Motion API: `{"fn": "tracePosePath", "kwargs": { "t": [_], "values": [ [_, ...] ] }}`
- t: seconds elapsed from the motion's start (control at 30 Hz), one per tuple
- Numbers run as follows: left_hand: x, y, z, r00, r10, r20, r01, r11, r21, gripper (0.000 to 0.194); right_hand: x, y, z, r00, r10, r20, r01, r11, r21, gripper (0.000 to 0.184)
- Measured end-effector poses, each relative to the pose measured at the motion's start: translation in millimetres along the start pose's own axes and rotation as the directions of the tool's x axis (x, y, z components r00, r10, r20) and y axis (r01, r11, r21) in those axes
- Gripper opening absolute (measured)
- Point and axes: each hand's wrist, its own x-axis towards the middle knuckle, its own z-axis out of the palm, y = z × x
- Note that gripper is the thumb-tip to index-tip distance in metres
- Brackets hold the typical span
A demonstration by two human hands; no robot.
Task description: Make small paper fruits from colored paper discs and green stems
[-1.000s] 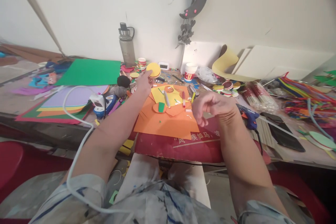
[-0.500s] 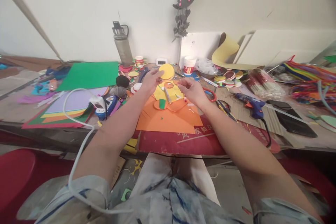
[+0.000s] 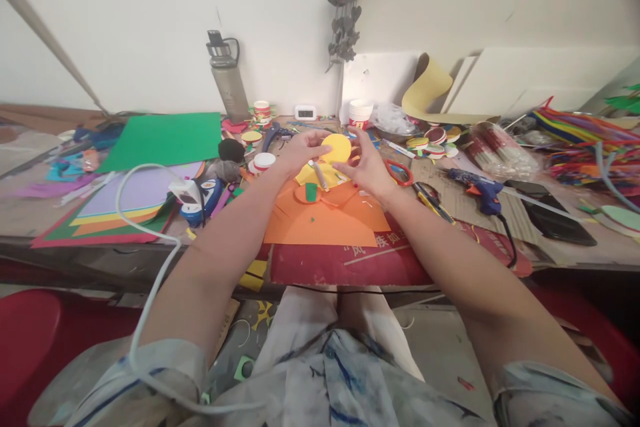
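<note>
A round yellow disc (image 3: 337,148) is held up between my two hands above the work area. My left hand (image 3: 303,152) grips its left edge with thumb and fingers. On the disc's right side, my right hand (image 3: 369,165) closes on the edge, thumb below and fingers above. Beneath lie yellow paper (image 3: 306,173) with a pen-like stick (image 3: 319,175) on it and sheets of orange paper (image 3: 320,230). A small green piece (image 3: 311,192) rests on an orange round shape.
Left of my hands are a blue-and-white device (image 3: 203,203), stacked coloured sheets (image 3: 135,193) and a green sheet (image 3: 165,140). To the right lie scissors (image 3: 399,172), a utility knife (image 3: 434,203), a blue glue gun (image 3: 480,190) and a phone (image 3: 553,213). A bottle (image 3: 227,80) stands behind.
The yellow disc has moved right and slightly down in my left hand. My right hand, earlier apart from it, has come up to its right edge and taken hold.
</note>
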Motion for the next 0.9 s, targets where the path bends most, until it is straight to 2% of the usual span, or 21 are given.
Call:
{"fn": "tracePosePath", "kwargs": {
  "t": [0.13,0.33,0.53,0.63,0.77,0.9],
  "values": [
    [-0.5,1.0,5.8,0.999,-0.050,-0.018,0.051,0.999,0.016,0.033,-2.9,3.7,-2.5,0.990,-0.136,0.033,0.140,0.962,-0.236,0.092],
    [4.4,-6.2,10.5,0.994,-0.093,-0.048,0.096,0.993,0.065,0.019,0.1,17.6,-5.5,0.984,-0.151,0.096,0.176,0.915,-0.363,0.085],
    [6.1,-10.0,12.0,0.990,-0.108,-0.087,0.118,0.987,0.108,0.021,2.5,21.3,-5.6,0.985,-0.124,0.122,0.160,0.922,-0.353,0.080],
    [5.6,-10.5,15.3,0.993,-0.089,-0.083,0.094,0.994,0.054,0.019,2.7,18.9,-6.9,0.992,-0.087,0.096,0.113,0.944,-0.310,0.075],
    [6.0,-11.5,16.7,0.996,-0.078,-0.034,0.077,0.996,-0.045,0.039,3.7,16.8,-9.7,0.997,-0.027,0.072,0.042,0.974,-0.224,0.070],
    [8.1,-11.1,12.7,0.979,-0.122,-0.162,0.122,0.992,-0.013,0.044,4.9,18.5,-10.9,0.998,0.012,0.064,-0.001,0.985,-0.170,0.066]
  ]
}}
